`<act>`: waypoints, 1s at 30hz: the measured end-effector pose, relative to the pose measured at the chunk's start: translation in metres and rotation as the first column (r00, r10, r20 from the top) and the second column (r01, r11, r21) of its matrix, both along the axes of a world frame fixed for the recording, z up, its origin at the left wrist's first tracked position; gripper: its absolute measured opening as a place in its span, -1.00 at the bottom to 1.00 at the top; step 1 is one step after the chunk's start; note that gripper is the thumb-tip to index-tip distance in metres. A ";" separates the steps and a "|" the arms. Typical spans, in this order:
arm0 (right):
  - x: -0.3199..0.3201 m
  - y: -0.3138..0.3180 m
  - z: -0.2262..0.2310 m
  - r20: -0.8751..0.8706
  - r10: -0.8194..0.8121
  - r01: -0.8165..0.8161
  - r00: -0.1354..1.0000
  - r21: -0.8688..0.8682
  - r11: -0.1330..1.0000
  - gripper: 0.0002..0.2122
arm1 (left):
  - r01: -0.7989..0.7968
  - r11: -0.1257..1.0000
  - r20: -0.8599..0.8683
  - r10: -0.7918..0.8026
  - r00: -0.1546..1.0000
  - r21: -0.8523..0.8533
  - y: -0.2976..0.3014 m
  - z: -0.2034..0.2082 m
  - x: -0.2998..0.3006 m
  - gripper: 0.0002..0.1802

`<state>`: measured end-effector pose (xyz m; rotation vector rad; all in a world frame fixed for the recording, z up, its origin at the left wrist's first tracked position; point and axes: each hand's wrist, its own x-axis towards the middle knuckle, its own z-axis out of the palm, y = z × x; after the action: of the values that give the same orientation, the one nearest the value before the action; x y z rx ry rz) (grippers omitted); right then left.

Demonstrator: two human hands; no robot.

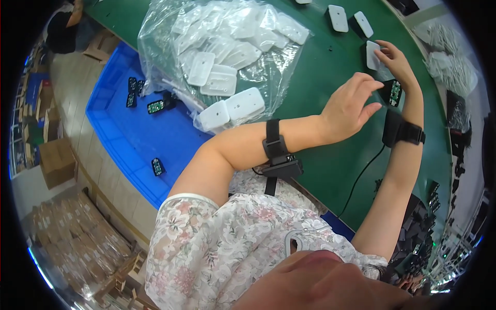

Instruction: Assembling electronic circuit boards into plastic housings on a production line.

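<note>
My left hand (352,107) hovers over the green table with its thumb and fingers apart and nothing between them. Its fingertips come close to a small black case with a green circuit board (394,93); whether they touch it I cannot tell. Farther off, my right hand (397,63) has its fingers on the edge of a black case with a white cover (372,56). Two similar white-covered cases, one (338,18) and another (362,24), stand beyond it. A clear plastic bag (283,64) full of white covers (227,31) lies to the left.
A blue tray (124,134) at the left holds several black cases with circuit boards (155,107). Bundled white cables (452,72) lie at the far right. Black parts (413,222) are heaped by my right arm. A black wire (361,173) runs from the right wrist strap.
</note>
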<state>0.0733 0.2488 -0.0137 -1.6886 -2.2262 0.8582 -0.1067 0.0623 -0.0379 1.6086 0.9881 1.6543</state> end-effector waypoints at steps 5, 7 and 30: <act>-0.066 -0.081 0.021 -0.091 0.104 -0.040 0.990 0.528 0.848 -0.72 | -0.051 0.870 0.112 -0.005 0.994 0.491 -0.004 0.017 -0.012 -0.64; -0.107 -0.139 0.029 -0.144 0.393 -0.258 0.908 0.548 0.796 -0.72 | -0.014 0.786 0.132 -0.087 0.987 0.618 -0.017 0.021 -0.005 -0.68; -0.096 -0.165 -0.013 0.035 0.442 -0.342 0.896 0.690 0.638 -0.81 | -0.193 0.863 -0.560 0.457 0.691 0.466 -0.072 0.013 -0.158 -0.74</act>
<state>-0.0228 0.0843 -0.0263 -0.7809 -2.4113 0.1321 -0.2646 -0.0092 -0.0248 2.5092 1.4466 1.5824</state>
